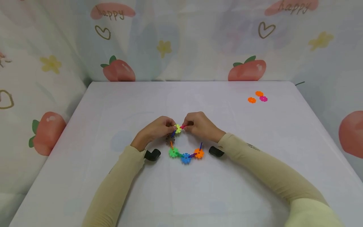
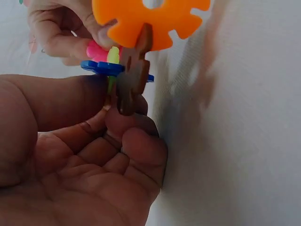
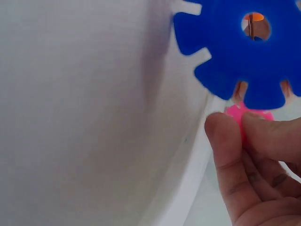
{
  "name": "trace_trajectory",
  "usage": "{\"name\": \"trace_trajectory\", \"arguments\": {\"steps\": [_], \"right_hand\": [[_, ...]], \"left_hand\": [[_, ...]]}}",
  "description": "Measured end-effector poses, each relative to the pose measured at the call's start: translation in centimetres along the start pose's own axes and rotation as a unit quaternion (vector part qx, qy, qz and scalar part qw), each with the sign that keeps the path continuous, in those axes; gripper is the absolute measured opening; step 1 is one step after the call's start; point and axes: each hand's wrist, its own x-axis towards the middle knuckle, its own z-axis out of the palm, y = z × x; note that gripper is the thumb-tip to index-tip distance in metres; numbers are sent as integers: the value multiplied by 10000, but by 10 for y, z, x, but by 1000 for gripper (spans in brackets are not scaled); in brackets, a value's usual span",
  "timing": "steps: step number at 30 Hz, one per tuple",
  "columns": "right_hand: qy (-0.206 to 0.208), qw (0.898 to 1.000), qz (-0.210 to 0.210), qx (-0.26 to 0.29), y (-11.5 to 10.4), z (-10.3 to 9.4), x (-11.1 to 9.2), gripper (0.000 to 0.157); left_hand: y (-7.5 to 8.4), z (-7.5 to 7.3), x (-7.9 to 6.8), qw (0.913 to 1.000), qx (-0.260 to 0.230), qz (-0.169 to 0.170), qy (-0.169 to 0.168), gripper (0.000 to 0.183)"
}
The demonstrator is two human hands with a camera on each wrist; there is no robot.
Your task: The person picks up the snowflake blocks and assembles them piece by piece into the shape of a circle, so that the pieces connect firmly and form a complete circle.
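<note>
A curved chain of notched plastic flower discs lies on the table in the head view. At its upper end my left hand (image 1: 156, 129) pinches a yellow disc (image 1: 178, 129) between thumb and fingers. My right hand (image 1: 203, 126) grips a pink disc (image 1: 183, 127), whose edge meets the yellow one. Below the left hand, a dark blue disc (image 2: 101, 67), a brown disc (image 2: 134, 75) and an orange disc (image 2: 164, 21) follow. Farther along come a green disc (image 1: 174, 153), a light blue disc (image 1: 186, 159) and another orange disc (image 1: 199, 153). A blue disc (image 3: 225, 56) stands upright at the other end.
Two orange discs (image 1: 251, 100) and a pink disc (image 1: 263, 99) lie loose at the table's back right. Black wrist devices, left (image 1: 152, 155) and right (image 1: 216, 151), sit by the sleeves. Printed cloth (image 1: 195, 41) hangs behind the white table (image 1: 141, 101).
</note>
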Motion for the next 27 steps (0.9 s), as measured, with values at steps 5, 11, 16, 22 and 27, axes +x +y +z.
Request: {"name": "trace_trajectory", "arguments": {"steps": [5,11,16,22,27], "right_hand": [[-138,9993,-245,-253,0,0,4,14],[-319,9992,162,-162,2,-2,4,13],[-598,9957,713,37,6,-12,2,7],[-540,9910,1221,113,15,-42,-1,18],[5,9876,1569,-53,32,-75,-6,22]], "left_hand": [[5,0,1,9997,229,28,23,15],[4,1,1,9994,324,-1,-75,15],[0,0,2,9996,160,-77,-212,17],[-1,-2,1,9993,128,-131,-328,18],[0,-4,2,9987,77,-19,-501,17]]}}
